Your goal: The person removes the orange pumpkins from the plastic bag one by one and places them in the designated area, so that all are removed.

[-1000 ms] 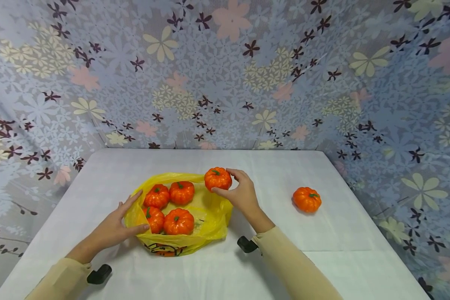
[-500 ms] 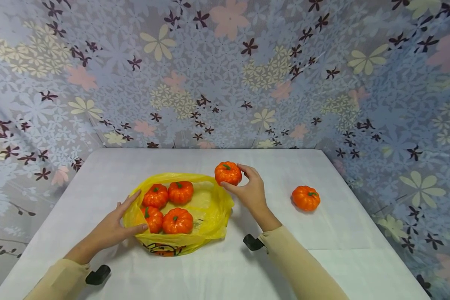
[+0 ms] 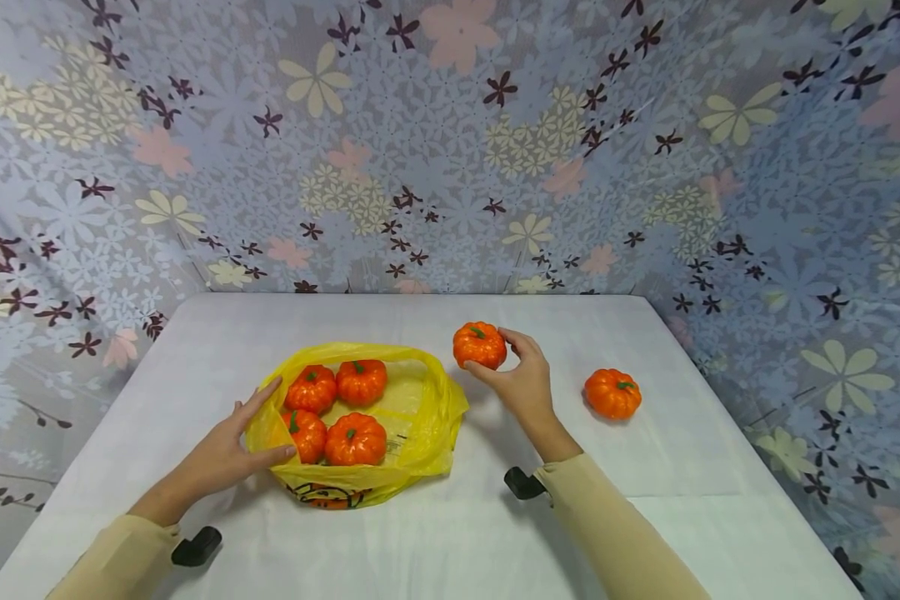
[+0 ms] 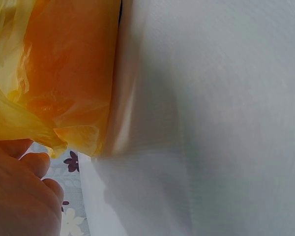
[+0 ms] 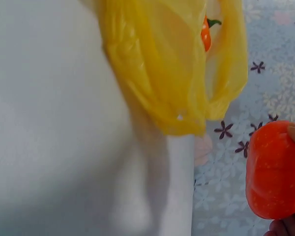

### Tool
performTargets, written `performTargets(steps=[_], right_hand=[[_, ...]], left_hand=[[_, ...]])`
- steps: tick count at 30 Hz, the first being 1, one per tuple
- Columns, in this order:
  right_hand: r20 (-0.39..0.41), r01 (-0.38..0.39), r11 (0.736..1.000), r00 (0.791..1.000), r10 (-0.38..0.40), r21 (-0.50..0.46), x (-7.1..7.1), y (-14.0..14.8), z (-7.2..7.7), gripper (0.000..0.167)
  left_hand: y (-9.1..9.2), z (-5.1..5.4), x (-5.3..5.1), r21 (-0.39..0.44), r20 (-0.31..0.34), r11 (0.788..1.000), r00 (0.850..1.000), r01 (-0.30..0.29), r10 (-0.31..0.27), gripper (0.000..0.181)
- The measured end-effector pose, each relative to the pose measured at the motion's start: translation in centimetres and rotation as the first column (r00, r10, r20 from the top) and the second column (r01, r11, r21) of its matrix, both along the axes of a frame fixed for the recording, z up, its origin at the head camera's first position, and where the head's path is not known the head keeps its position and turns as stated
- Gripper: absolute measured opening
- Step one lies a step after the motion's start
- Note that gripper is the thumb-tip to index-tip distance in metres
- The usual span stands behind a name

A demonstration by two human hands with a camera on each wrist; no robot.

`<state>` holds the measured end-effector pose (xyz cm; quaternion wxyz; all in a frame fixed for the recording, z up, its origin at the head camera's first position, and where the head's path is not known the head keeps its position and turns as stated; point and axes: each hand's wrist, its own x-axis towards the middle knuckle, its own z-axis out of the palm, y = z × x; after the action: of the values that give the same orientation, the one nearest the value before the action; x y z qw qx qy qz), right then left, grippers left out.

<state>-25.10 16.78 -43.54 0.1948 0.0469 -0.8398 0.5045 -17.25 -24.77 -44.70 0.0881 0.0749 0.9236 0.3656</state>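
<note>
In the head view, my right hand (image 3: 523, 379) holds a small orange toy pumpkin (image 3: 479, 345) with a green stem, thumb in front and fingers behind. It is up off the table, right of the yellow plastic bag (image 3: 427, 454). The right wrist view shows the pumpkin's smooth side (image 5: 273, 172). My left hand (image 3: 221, 458) holds the bag's left rim, with its thumb over the front edge. Several pumpkins lie inside the open-mouthed bag, among them a front pumpkin (image 3: 356, 439) and a back pumpkin (image 3: 362, 382). In the left wrist view, the left fingers (image 4: 35, 163) are bent beside the bag.
One more orange pumpkin (image 3: 612, 394) rests on the white-covered table (image 3: 690, 467), right of my right hand. A flowered cloth (image 3: 450, 167) hangs behind and along both sides of the table. Both wrists wear a black camera.
My right hand has carried its pumpkin to the right, from over the bag's right rim to beyond it. The left hand and the bag stay about where they were.
</note>
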Motion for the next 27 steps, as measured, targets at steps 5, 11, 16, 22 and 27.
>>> performTargets(steps=[5, 11, 16, 22, 27], right_hand=[[0.014, 0.037, 0.999, 0.999, -0.037, 0.016, -0.2, 1.3, -0.9, 0.073], [0.066, 0.084, 0.996, 0.994, -0.086, 0.03, 0.0, 2.9, -1.8, 0.076], [0.088, 0.12, 0.992, 0.988, -0.124, 0.047, 0.3, 4.1, -2.2, 0.08], [0.103, 0.158, 0.986, 0.981, -0.162, 0.045, 0.8, 5.3, -3.0, 0.077], [0.111, 0.18, 0.982, 0.977, -0.185, 0.052, 1.0, 6.2, -3.6, 0.076]], left_hand=[[0.0, 0.0, 0.0, 0.002, -0.009, 1.0, 1.0, 0.004, -0.004, 0.102], [0.1, 0.1, 0.1, 0.0, 0.005, 1.0, 1.0, -0.004, 0.004, 0.103], [0.2, 0.1, 0.1, 0.002, -0.001, 1.0, 1.0, -0.001, 0.001, 0.103], [0.2, 0.1, 0.0, -0.006, 0.001, 1.0, 1.0, -0.002, 0.002, 0.103], [0.2, 0.1, -0.1, -0.004, 0.011, 1.0, 1.0, -0.007, 0.007, 0.103]])
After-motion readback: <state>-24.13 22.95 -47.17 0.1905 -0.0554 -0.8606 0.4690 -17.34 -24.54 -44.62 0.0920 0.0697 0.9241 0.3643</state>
